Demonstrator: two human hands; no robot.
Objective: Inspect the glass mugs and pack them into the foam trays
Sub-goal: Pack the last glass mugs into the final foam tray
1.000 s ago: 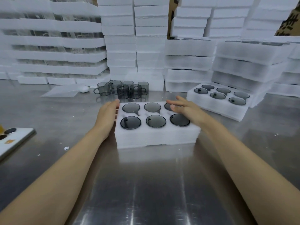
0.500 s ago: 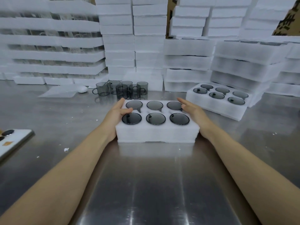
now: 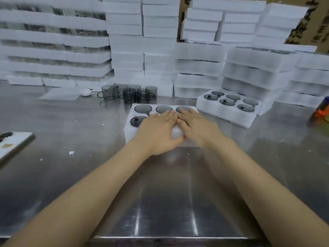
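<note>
A white foam tray [image 3: 129, 132] lies on the steel table in front of me, its round pockets filled with smoky grey glass mugs [image 3: 143, 108]. My left hand [image 3: 157, 131] and my right hand [image 3: 196, 128] lie flat side by side on top of the tray, fingers straight, covering the front and middle pockets. Behind the tray stands a cluster of several loose grey mugs [image 3: 130, 94] with handles. A second filled foam tray [image 3: 224, 114] sits to the right.
Tall stacks of white foam trays [image 3: 199, 68] wall off the back of the table. A loose foam sheet [image 3: 60, 94] and a small white object [image 3: 86, 92] lie at back left. A flat white device [image 3: 12, 145] rests at the left edge, an orange item [image 3: 321, 111] at far right.
Both hands left the tray's left and right sides and came together flat on its top. The tray sits squarer to me than a second ago.
</note>
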